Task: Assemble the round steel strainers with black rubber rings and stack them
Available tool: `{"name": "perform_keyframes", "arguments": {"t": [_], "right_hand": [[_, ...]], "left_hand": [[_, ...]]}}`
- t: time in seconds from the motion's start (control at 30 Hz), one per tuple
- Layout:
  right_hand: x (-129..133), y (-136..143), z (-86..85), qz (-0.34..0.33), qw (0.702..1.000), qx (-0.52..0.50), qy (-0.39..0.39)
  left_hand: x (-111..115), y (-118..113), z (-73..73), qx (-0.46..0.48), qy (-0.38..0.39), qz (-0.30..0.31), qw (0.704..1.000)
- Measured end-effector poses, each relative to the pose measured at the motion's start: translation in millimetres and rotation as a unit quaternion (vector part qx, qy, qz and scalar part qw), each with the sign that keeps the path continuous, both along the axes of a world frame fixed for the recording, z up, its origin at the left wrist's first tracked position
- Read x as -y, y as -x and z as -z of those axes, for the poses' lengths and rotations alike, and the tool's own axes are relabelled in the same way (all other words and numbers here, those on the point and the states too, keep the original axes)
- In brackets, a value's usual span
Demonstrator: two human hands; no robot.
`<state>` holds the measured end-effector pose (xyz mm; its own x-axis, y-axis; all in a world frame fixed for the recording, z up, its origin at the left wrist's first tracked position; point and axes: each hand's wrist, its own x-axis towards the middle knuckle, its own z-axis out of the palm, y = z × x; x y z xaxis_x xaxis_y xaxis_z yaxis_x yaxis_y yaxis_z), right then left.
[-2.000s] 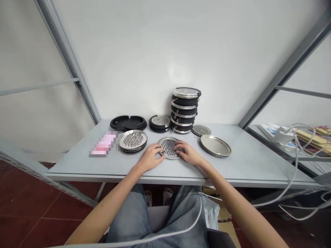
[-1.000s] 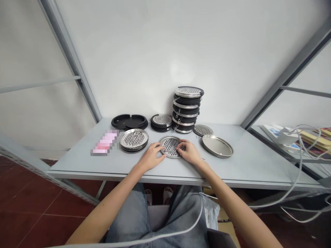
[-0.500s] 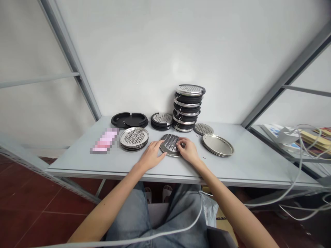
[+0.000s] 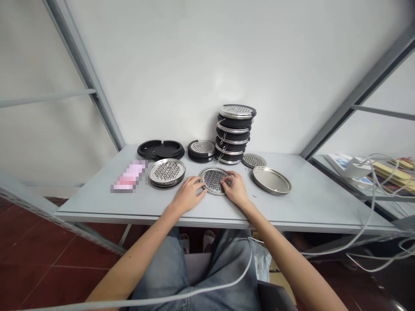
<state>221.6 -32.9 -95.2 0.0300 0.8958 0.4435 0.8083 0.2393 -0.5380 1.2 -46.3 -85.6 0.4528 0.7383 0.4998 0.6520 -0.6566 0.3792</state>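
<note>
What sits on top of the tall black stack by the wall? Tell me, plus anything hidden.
A perforated metal disc caps the tall stack. Below it, black rings alternate with metal rims. What lies inside the rings is covered, so it cannot be seen.

Grey table bearing metal discs

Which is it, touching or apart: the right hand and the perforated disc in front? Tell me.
Touching. The head view shows the right hand with fingertips laid on the perforated disc.
</note>
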Motion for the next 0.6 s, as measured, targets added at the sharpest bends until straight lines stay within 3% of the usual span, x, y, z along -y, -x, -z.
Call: {"name": "perform_keyframes", "arguments": {"t": [0.33,0.6], "right_hand": [[1.0,-1.6,0.2,0.011,0.999,0.001,0.035],[-0.7,-1.2,-0.3,0.014,1.0,0.018,0.016]], "left_hand": [[3.8,-0.5,-4.9,-0.018,0.013,-0.001,1.0],[4.5,0.1,-5.7,-0.009,0.008,0.016,1.0]]}}
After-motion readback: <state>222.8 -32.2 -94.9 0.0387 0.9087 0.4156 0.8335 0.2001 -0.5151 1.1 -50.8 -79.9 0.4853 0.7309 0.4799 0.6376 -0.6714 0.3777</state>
